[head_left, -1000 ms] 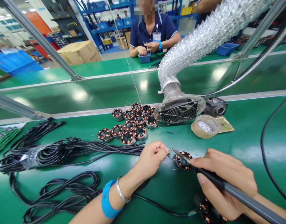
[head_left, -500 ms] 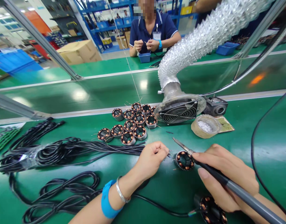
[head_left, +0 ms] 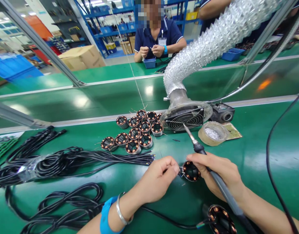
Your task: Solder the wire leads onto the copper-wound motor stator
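My left hand (head_left: 157,178) pinches thin wire ends right beside a small copper-wound motor stator (head_left: 189,171) lying on the green bench. My right hand (head_left: 219,173) grips a soldering iron (head_left: 208,165) like a pen, its tip raised and pointing up toward the fan guard, while its fingers rest against the stator. A black cable runs from under my left wrist to a second stator (head_left: 221,221) near the bottom edge.
A cluster of several stators (head_left: 136,131) sits behind my hands, black cable bundles (head_left: 59,161) to the left. A fume extractor fan (head_left: 185,117) on a foil duct (head_left: 212,35), a tape roll (head_left: 211,132) and a person at the far bench (head_left: 155,35) lie beyond.
My right hand swung the soldering iron tip up and away from the stator and moved closer onto it. My left hand stayed pinching beside the stator.
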Motion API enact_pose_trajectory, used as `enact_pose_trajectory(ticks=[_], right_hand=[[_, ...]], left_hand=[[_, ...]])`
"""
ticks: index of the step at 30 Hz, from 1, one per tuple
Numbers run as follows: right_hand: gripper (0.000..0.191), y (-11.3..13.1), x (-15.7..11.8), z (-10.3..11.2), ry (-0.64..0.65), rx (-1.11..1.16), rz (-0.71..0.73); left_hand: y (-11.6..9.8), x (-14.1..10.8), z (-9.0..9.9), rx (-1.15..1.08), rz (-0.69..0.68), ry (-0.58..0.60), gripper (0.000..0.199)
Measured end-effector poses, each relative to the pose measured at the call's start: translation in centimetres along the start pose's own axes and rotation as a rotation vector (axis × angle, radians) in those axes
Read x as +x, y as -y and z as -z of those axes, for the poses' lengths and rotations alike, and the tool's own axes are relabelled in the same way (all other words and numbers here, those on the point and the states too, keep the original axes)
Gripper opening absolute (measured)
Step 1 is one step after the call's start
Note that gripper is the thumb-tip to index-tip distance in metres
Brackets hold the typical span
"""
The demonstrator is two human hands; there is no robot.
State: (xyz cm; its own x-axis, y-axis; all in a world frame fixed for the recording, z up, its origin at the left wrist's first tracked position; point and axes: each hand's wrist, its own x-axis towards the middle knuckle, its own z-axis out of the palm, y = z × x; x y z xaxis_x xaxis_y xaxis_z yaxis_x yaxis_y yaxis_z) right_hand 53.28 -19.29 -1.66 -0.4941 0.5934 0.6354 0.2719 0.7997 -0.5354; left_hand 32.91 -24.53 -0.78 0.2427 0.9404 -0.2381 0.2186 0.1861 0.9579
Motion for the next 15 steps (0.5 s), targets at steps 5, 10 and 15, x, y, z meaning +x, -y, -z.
enact_pose_trajectory(ticks=[5, 10, 15], right_hand=[[0.021, 0.2, 0.4, -0.4, 0.119, 0.108, 0.020], [0.020, 0.3, 0.4, -1.0, 0.149, 0.116, -0.020], [0.024, 0.1, -0.1, -1.5, 0.123, 0.100, -0.018]], left_hand=[[-0.4, -0.9, -0.2, 0.181, -0.013, 0.024, 0.020], [0.0, -1.0, 0.1, 0.296, 0.004, -0.034, 0.016], [0.2, -0.8, 0.2, 0.370, -0.014, -0.078, 0.015]])
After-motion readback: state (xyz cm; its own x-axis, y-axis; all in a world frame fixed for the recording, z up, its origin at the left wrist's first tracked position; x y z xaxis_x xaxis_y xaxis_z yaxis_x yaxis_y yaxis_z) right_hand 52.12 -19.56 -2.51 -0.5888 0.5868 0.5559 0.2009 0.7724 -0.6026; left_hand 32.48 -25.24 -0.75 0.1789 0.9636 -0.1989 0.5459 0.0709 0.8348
